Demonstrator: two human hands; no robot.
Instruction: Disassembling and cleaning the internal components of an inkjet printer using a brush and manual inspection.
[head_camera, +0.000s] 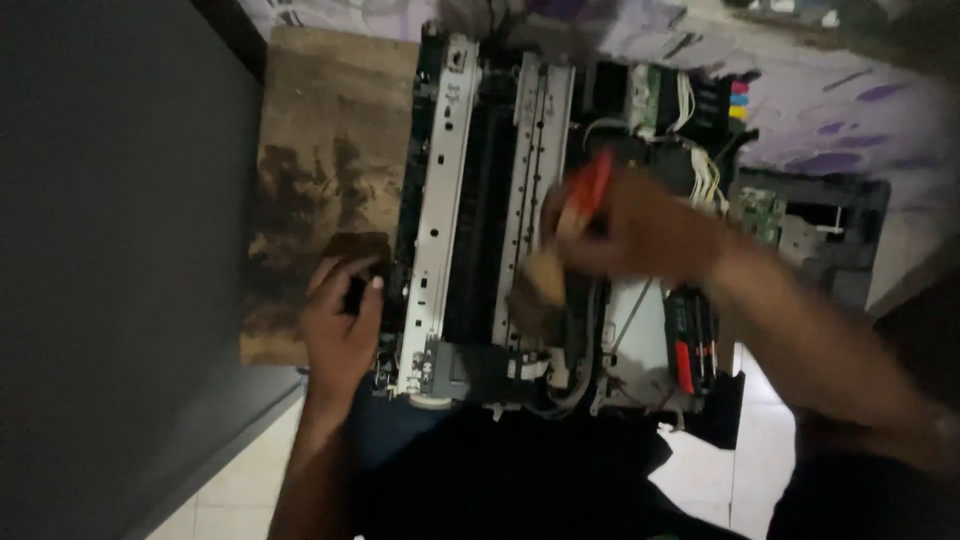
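While left hand (342, 318) grips printer (520, 220) edge, right hand (625, 225) clasping red-handled tool (590, 190).

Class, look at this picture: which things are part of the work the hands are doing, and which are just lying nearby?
In use: opened printer; red-handled tool held by right hand; left hand steadying the printer's edge.
Lying about: stained brown board; loose dark panel; patterned cloth.

printer frame rails (437, 200): pale bare metal | board (330, 150): worn stained wood | tool handle (592, 185): red plastic
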